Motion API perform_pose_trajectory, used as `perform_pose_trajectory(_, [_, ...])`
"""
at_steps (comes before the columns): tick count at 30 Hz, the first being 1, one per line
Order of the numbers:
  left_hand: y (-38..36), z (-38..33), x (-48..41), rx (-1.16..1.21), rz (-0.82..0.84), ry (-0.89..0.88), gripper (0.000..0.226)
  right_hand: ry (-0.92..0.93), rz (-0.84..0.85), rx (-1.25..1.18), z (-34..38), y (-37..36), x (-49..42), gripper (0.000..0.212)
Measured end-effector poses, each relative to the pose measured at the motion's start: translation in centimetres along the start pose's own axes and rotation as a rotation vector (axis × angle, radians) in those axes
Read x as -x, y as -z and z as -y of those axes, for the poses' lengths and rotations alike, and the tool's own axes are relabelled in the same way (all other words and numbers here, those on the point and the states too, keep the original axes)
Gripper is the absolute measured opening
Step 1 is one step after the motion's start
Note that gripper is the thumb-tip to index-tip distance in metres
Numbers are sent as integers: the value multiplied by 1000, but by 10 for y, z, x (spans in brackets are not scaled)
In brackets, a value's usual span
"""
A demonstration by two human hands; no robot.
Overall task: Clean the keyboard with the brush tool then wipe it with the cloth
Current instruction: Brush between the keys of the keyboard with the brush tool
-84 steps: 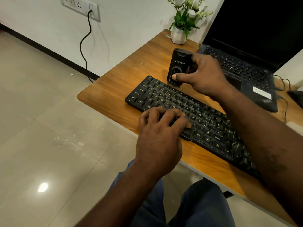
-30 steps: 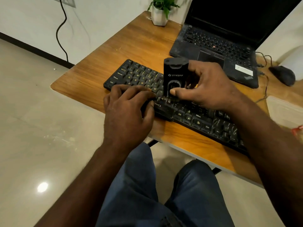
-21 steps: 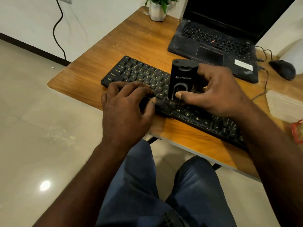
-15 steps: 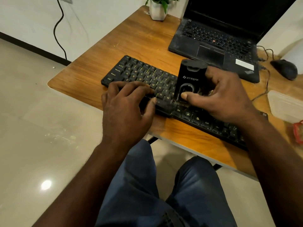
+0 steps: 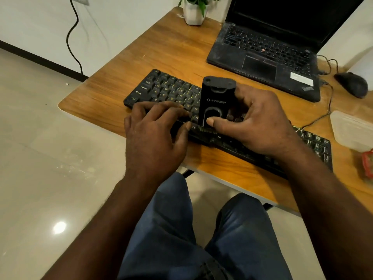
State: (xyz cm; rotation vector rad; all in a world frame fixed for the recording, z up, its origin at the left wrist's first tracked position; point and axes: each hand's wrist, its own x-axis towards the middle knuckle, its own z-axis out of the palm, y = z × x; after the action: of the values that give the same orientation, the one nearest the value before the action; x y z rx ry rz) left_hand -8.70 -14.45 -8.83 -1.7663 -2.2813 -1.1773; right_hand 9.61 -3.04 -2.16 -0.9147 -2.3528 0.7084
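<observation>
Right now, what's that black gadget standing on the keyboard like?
The brush tool is a matte black, plastic-looking block with a rounded top, pale lettering on its front and an arched recess below. It stands nearly upright, with the short dark bristles at its foot on the near rows of the keyboard. The right hand grips it, thumb on the recess.

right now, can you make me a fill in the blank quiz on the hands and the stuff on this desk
1. The right hand grips the ____ upright on the keyboard.
2. The left hand rests on the keyboard's ____ half.
3. The mouse lies to the ____ of the laptop.
4. The plant stands in a ____ pot.
Missing words: brush tool; left; right; white.
</observation>
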Motion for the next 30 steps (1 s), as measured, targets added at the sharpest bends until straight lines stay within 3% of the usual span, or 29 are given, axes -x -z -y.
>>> perform_pose_trajectory(5, [-1,1,-1,2,-9,1,28,4,-29,8,2,-1,-2,60])
perform_pose_trajectory(9, [-1,3,-1,9,-8,-7,29,44,83,-29,5,1,3,62])
perform_pose_trajectory(14, [-1,2,-1,3,-7,-4,29,-67,-60,16,-6,16,9,62])
perform_pose_trajectory(19, [-1,3,-1,-3,-2,-7,30,-18,33,-56,-3,12,21,60])
perform_pose_trajectory(25, [-1,3,-1,5,-6,-7,29,-113,-63,-43,-14,31,31,62])
perform_pose_trajectory(30, [-2,2,0,11,-21,-8,28,-53,-41,-21,0,9,21,59])
